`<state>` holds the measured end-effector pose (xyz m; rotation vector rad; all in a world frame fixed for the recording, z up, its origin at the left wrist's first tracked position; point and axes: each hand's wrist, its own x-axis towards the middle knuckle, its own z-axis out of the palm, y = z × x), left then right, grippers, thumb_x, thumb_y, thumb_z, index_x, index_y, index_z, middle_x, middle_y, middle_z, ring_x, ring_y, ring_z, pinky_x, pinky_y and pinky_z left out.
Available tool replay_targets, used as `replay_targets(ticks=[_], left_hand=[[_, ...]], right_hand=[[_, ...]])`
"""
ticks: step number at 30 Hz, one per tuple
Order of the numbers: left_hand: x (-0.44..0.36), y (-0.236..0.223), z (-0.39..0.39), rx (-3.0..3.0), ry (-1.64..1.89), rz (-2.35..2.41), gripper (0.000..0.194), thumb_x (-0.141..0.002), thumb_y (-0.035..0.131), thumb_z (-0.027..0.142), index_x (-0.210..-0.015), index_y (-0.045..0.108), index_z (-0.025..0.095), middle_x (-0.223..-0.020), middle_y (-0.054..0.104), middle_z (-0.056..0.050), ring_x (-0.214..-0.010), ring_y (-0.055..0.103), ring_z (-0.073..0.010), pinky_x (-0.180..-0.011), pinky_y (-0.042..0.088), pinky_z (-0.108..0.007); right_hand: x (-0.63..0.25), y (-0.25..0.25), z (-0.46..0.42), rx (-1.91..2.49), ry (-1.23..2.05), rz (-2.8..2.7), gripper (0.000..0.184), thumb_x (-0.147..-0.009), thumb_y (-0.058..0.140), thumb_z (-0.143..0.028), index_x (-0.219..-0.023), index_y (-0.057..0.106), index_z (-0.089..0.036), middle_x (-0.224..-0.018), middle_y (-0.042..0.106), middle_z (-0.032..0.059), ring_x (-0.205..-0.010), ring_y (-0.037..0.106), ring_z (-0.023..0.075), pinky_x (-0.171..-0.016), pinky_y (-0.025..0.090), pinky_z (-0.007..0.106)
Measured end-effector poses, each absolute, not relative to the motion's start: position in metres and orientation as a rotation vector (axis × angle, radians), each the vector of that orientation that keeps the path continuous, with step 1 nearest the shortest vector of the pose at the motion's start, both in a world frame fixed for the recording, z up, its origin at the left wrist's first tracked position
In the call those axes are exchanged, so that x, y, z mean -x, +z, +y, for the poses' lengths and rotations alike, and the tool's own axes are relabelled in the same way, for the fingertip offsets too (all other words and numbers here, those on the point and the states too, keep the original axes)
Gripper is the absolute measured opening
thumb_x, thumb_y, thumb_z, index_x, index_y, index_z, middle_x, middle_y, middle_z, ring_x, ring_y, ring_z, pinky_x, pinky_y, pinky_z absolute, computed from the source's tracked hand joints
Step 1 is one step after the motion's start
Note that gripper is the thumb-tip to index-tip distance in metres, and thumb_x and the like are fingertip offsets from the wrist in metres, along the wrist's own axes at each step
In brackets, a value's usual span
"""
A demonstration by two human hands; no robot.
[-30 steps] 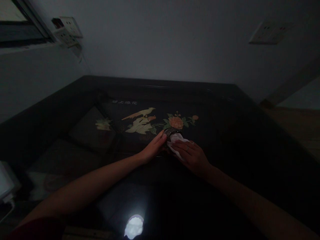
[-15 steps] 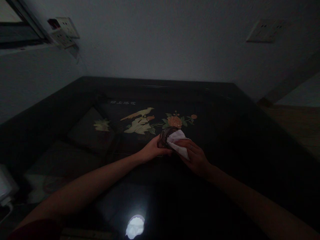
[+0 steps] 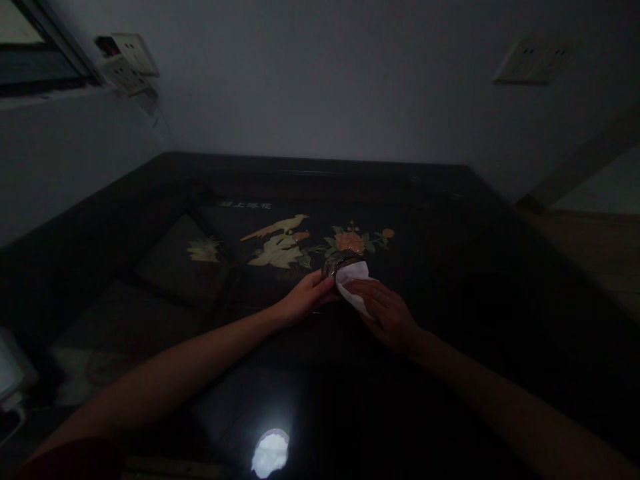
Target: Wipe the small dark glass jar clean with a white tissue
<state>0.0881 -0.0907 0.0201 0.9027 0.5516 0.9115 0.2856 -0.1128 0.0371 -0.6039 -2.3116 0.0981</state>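
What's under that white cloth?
A dark, shiny object peeks out, held in the left hand. Whatever the white cloth and right hand cover can't be seen.

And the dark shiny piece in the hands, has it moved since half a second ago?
Yes, slightly: the dark shiny piece has shifted to the right in the view, judged against the orange flower on the tabletop.

A dark red sleeve ends well behind the left grip, its forearm bare; the right grip wears a thin, pale ring.
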Motion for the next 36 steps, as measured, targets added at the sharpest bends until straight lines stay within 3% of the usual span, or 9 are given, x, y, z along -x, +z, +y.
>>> replay_targets(ticks=[5, 10, 15, 21, 27, 29, 36], left_hand=[[-0.089, 0.020, -0.092, -0.859, 0.939, 0.506, 0.043, -0.081, 0.065, 0.039, -0.120, 0.057, 0.022, -0.125, 0.057, -0.010, -0.116, 0.053, -0.0269, -0.095, 0.044, -0.041], [-0.090, 0.016, -0.092, -0.894, 0.942, 0.577, 0.051, -0.078, 0.069, 0.040, -0.124, 0.054, 0.025, -0.124, 0.058, -0.008, -0.113, 0.054, -0.0249, -0.091, 0.046, -0.035], [-0.092, 0.017, -0.092, -0.973, 0.973, 0.622, 0.053, -0.076, 0.070, 0.042, -0.122, 0.054, 0.022, -0.124, 0.058, -0.008, -0.115, 0.053, -0.0256, -0.093, 0.044, -0.034], [-0.090, 0.018, -0.092, -1.015, 0.965, 0.666, 0.060, -0.077, 0.069, 0.041, -0.130, 0.047, 0.022, -0.130, 0.055, -0.009, -0.123, 0.047, -0.0269, -0.101, 0.038, -0.037], [-0.089, 0.019, -0.092, -1.017, 0.959, 0.665, 0.062, -0.078, 0.068, 0.041, -0.132, 0.044, 0.023, -0.131, 0.054, -0.009, -0.120, 0.049, -0.0266, -0.099, 0.040, -0.036], [-0.089, 0.019, -0.092, -1.026, 0.953, 0.671, 0.062, -0.078, 0.068, 0.041, -0.132, 0.044, 0.023, -0.129, 0.055, -0.009, -0.120, 0.050, -0.0265, -0.098, 0.040, -0.036], [-0.089, 0.019, -0.092, -1.051, 0.969, 0.705, 0.061, -0.078, 0.069, 0.039, -0.131, 0.045, 0.022, -0.132, 0.053, -0.008, -0.123, 0.047, -0.0258, -0.101, 0.038, -0.035]], right_hand=[[-0.288, 0.036, -0.113, 0.717, -0.044, -2.372, 0.042, -0.089, 0.043, -0.015, -0.131, 0.048, -0.014, -0.119, 0.064, 0.0141, -0.114, 0.058, 0.0239, -0.093, 0.050, 0.042], [-0.285, 0.036, -0.113, 0.835, -0.223, -2.492, 0.043, -0.091, 0.048, -0.022, -0.133, 0.048, -0.014, -0.124, 0.062, 0.0139, -0.117, 0.056, 0.0272, -0.092, 0.048, 0.044], [-0.280, 0.033, -0.113, 0.931, -0.273, -2.506, 0.037, -0.091, 0.049, -0.029, -0.124, 0.056, -0.013, -0.121, 0.063, 0.0173, -0.108, 0.060, 0.0309, -0.086, 0.050, 0.047], [-0.275, 0.030, -0.117, 0.926, 0.146, -2.420, 0.038, -0.091, 0.049, -0.032, -0.124, 0.052, -0.014, -0.121, 0.060, 0.0156, -0.110, 0.058, 0.0280, -0.092, 0.051, 0.045], [-0.274, 0.029, -0.125, 0.837, 0.498, -2.398, 0.066, -0.090, 0.047, -0.047, -0.139, 0.030, -0.007, -0.139, 0.041, 0.0239, -0.131, 0.040, 0.0296, -0.103, 0.043, 0.045], [-0.274, 0.028, -0.125, 0.845, 0.505, -2.403, 0.065, -0.090, 0.046, -0.047, -0.141, 0.028, -0.009, -0.141, 0.040, 0.0233, -0.132, 0.039, 0.0292, -0.104, 0.042, 0.045], [-0.276, 0.024, -0.115, 0.943, 0.099, -2.491, 0.046, -0.089, 0.052, -0.039, -0.125, 0.052, -0.010, -0.126, 0.057, 0.0208, -0.112, 0.057, 0.0330, -0.090, 0.052, 0.049]])
